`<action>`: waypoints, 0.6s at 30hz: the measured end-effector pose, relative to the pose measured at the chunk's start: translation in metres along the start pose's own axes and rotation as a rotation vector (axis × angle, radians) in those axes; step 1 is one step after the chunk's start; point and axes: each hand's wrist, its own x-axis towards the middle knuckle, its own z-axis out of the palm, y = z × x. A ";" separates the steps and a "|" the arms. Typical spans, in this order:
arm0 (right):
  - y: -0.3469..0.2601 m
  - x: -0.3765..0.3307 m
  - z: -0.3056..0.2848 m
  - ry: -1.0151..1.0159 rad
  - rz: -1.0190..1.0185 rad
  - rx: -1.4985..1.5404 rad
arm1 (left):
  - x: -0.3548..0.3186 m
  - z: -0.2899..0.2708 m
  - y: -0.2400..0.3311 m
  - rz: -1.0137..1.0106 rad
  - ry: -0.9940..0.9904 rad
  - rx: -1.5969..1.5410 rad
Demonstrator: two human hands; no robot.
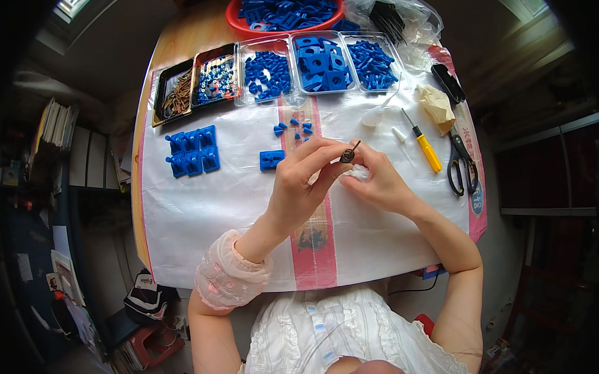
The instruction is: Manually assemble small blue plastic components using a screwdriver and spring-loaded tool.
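Note:
My left hand (300, 177) pinches a small dark coiled spring (347, 156) with a straight wire end sticking up. Close beside it, my right hand (382, 184) is closed around a crumpled white wad (360, 172), perhaps tissue. Just left of my left fingers lies a blue block (270, 161) with a raised part on top. Beyond it several small blue cone-shaped pieces (295, 129) are scattered on the sheet. Further left, several blue blocks with upright parts (193, 152) stand together in rows.
Along the far side, trays hold brown metal pins (178, 95), small nuts and blue bits (216, 81), and blue plastic pieces (321, 64). A red basin (233, 18) stands behind. At right lie a yellow-handled screwdriver (427, 153), scissors (455, 175) and a crumpled tan wrapper (436, 108).

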 end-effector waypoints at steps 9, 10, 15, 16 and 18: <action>0.002 0.000 0.013 0.091 0.009 -0.166 | -0.002 0.001 -0.001 -0.033 0.005 0.012; 0.001 0.000 0.012 0.095 0.009 -0.170 | -0.002 0.001 0.000 -0.037 0.006 0.014; 0.004 0.000 0.004 0.102 0.052 -0.147 | 0.000 0.001 0.001 -0.014 -0.002 0.017; 0.006 0.000 0.002 0.106 0.048 -0.136 | -0.001 0.001 0.000 -0.003 0.002 0.017; 0.007 0.001 0.000 0.098 0.046 -0.093 | -0.002 0.001 -0.002 -0.012 0.004 0.020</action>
